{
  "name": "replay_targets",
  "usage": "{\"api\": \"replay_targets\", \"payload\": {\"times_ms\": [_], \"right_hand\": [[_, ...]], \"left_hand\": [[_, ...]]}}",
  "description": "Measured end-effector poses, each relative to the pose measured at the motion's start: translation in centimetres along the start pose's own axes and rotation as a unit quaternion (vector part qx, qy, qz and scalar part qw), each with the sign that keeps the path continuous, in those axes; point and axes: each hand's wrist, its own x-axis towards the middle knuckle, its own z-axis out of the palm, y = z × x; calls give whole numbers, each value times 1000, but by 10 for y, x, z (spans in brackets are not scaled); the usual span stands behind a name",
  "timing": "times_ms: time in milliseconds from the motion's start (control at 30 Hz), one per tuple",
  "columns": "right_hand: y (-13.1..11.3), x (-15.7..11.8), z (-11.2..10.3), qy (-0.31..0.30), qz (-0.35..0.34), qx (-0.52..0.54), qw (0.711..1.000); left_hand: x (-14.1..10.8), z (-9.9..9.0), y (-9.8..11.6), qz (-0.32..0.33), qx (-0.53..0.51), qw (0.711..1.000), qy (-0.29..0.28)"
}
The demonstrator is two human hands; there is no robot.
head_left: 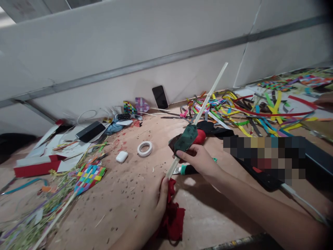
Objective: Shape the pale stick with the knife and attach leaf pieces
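Observation:
My left hand (156, 198) is closed around the lower part of a long pale wooden strip (210, 93), which looks like bamboo and slants up to the right. Higher on the strip, my right hand (196, 156) pinches a dark green piece (186, 139) folded over it; whether this is cloth or sandpaper I cannot tell. Red cloth (175, 222) hangs or lies beside my left hand. Beneath the right hand lies a tool with a black and green handle (188, 169), partly hidden. A red round object (200, 136) and a black cloth (215, 130) are behind the green piece.
A tape roll (144, 148) and a white earbud case (121, 157) lie on the table. A phone (160, 97) leans on the wall. Colourful strips (249, 111) pile up at right, near another person's hand (325, 101). Woven pieces (90, 177) lie at left.

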Motion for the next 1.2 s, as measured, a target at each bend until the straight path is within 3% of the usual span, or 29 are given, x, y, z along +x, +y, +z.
{"api": "replay_targets", "payload": {"times_ms": [300, 567, 867, 1200], "right_hand": [[4, -1, 4, 35, -62, 51, 996], [6, -4, 5, -70, -4, 29, 997], [3, -2, 2, -60, 23, 37, 997], [1, -5, 5, -24, -33, 24, 999]], "left_hand": [[1, 0, -8, 7, 1, 999, 45], [2, -1, -4, -2, 25, 999, 44], [3, -2, 2, 9, 30, 999, -24], [3, 1, -3, -58, -121, 990, -47]]}}
